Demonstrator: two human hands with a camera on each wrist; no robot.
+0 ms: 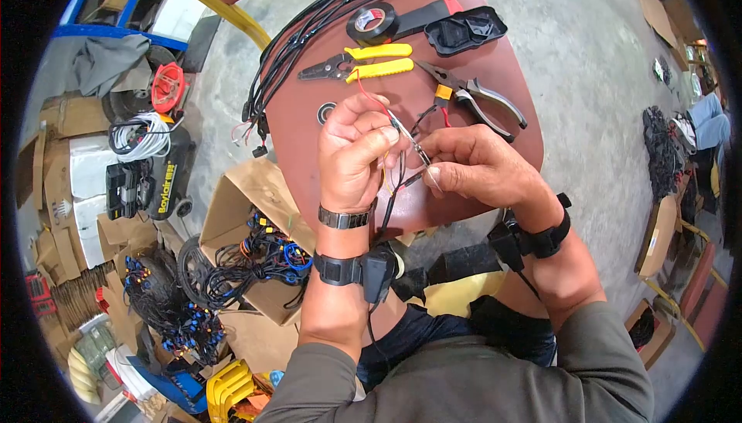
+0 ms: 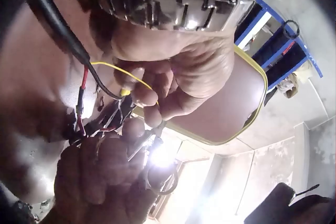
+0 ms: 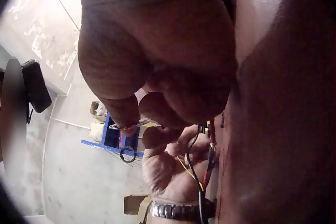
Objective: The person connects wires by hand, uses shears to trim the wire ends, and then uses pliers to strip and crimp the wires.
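My left hand [image 1: 352, 152] pinches thin wires between thumb and fingers above the table, and a red wire [image 1: 369, 92] sticks up beyond its fingertips. Close on its right, my right hand [image 1: 481, 164] pinches a thin silvery piece [image 1: 418, 151] that spans the gap between the hands; what it is I cannot tell. Below them hangs a black cable [image 1: 393, 199]. In the left wrist view a yellow wire [image 2: 123, 70] runs from the black cable [image 2: 62, 32] to the left fingertips. The right fingers partly hide the held ends in the right wrist view.
On the reddish-brown table [image 1: 297, 162] lie yellow-handled wire strippers [image 1: 379, 69], pliers [image 1: 483, 102], black tape [image 1: 371, 22], a black tray [image 1: 464, 30] and a long cable bundle [image 1: 287, 52]. A cardboard box [image 1: 224, 210] of cables stands at the lower left, beside the table.
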